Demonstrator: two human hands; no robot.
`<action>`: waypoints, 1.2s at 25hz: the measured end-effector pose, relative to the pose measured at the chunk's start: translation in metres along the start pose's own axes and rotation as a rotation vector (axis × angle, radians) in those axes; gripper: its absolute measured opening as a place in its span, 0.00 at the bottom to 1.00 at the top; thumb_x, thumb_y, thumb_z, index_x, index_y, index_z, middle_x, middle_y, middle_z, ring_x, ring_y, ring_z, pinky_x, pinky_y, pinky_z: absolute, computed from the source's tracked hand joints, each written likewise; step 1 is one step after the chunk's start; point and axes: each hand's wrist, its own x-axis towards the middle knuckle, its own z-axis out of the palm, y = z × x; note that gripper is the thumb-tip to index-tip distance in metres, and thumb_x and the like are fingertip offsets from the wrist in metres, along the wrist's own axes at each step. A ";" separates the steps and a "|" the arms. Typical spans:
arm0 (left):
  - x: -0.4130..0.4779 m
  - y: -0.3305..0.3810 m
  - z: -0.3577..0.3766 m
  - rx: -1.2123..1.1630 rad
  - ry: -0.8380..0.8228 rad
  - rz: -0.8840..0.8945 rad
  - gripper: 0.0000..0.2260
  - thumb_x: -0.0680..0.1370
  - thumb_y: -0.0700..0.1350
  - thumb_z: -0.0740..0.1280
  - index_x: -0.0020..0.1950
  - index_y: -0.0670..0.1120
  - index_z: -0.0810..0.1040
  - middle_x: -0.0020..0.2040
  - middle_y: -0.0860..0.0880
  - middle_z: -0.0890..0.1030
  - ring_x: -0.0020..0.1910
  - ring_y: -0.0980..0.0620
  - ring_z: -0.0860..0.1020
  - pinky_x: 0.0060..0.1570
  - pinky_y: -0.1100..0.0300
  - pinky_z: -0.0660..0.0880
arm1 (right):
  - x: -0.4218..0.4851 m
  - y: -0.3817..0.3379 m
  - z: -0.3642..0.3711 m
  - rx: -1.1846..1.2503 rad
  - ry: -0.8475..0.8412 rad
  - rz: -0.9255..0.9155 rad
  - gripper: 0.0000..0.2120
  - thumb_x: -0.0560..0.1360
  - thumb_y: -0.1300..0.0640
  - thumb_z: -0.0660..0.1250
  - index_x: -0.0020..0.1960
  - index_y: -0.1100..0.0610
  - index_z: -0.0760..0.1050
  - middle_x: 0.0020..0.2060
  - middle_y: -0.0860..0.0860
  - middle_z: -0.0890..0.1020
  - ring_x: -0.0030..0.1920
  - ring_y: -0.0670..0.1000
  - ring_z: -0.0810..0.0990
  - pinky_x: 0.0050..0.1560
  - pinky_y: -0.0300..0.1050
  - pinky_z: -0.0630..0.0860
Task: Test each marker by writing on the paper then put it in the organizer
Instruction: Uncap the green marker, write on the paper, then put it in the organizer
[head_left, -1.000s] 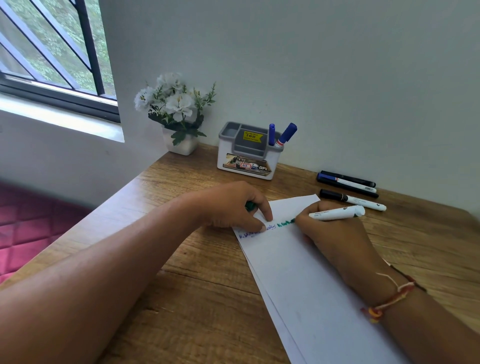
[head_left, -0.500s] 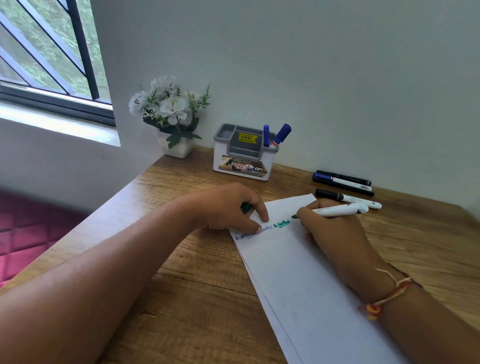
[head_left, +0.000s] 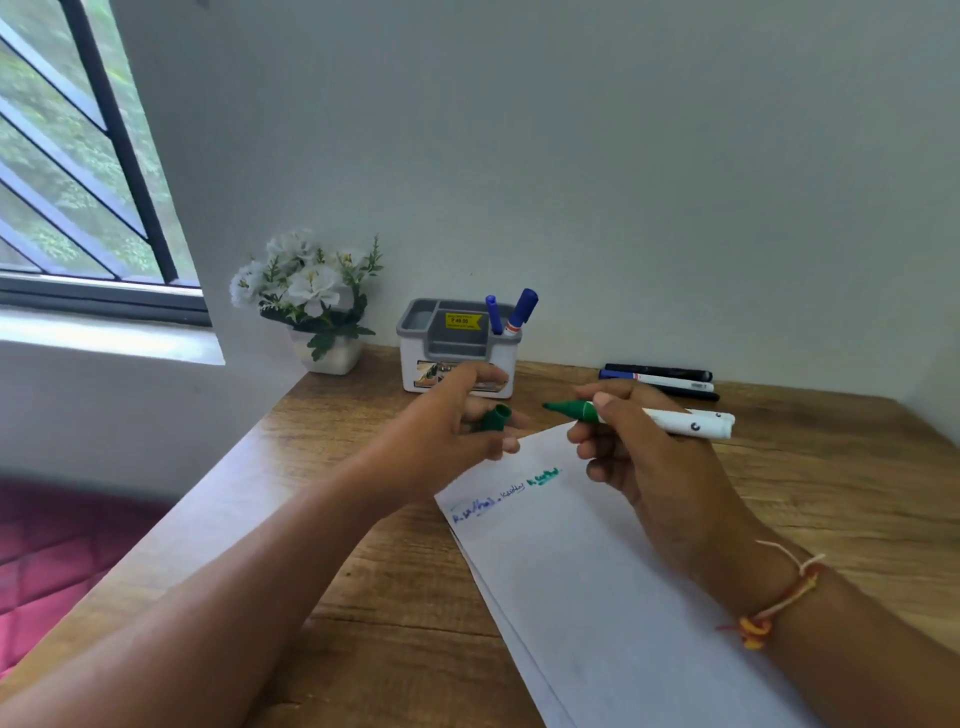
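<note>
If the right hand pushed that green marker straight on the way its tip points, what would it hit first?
Most likely the green cap in the left hand: the marker in the right hand points at its open end, though depth is hard to judge.

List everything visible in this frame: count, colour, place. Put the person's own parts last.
green marker: 1, white barrel, uncapped, in right hand
green cap: 1, in left hand
blue markers: 2, standing in organizer's right compartment
organizer: 1, grey and white, by wall
loose markers: 3, black and white, on desk by wall
paper: white sheets, blue and green scribbles on top
flower pot: 1, white, left of organizer
desk: 1, wooden
window: 1, dark frame, upper left
left hand: above paper's corner
right hand: thread bracelet at wrist
</note>
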 end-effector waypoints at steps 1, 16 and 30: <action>0.000 0.002 0.001 0.071 0.008 0.002 0.26 0.75 0.44 0.74 0.68 0.57 0.67 0.56 0.56 0.86 0.55 0.58 0.83 0.63 0.50 0.77 | -0.002 -0.003 0.000 0.003 -0.025 -0.024 0.07 0.81 0.59 0.63 0.50 0.57 0.81 0.36 0.56 0.85 0.35 0.49 0.82 0.35 0.44 0.77; -0.001 0.008 0.007 0.361 0.053 0.126 0.20 0.75 0.47 0.75 0.60 0.59 0.69 0.56 0.59 0.85 0.55 0.60 0.81 0.54 0.66 0.76 | -0.007 -0.003 0.002 -0.075 -0.117 -0.015 0.09 0.81 0.58 0.65 0.44 0.58 0.79 0.32 0.54 0.84 0.31 0.48 0.80 0.31 0.41 0.76; -0.001 0.008 0.004 0.354 0.076 0.173 0.13 0.74 0.49 0.74 0.58 0.57 0.83 0.48 0.60 0.83 0.50 0.59 0.80 0.55 0.60 0.78 | -0.004 0.004 -0.001 -0.113 -0.086 -0.023 0.04 0.75 0.58 0.73 0.49 0.56 0.84 0.41 0.57 0.88 0.41 0.50 0.86 0.38 0.41 0.80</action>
